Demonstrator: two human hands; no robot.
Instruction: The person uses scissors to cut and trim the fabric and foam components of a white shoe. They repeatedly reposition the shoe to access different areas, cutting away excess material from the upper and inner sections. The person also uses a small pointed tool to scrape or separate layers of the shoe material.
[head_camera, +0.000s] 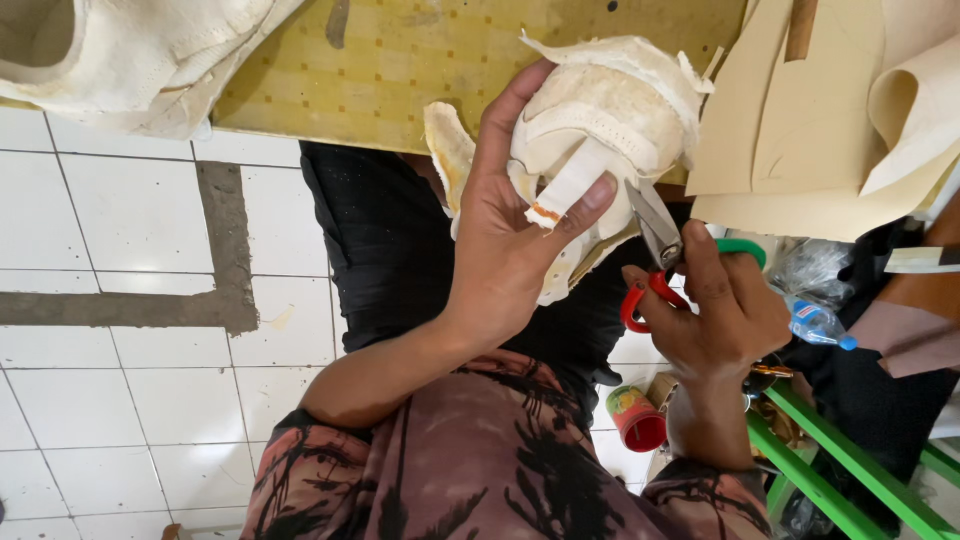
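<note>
My left hand (500, 250) clasps the cream shoe upper (600, 120) above my lap — light, floppy, best pinched by its strap — while my right hand (720, 310) grips red-and-green scissors (660, 255) just beside it.

Two hands: a left (510, 240) and a right (715, 310); one shoe upper (600, 120) in the left; one pair of scissors (665, 255) in the right; one red cup (635, 415); one plastic bottle (818, 322); one yellow mat (400, 60); two green bars (830, 465)
</note>
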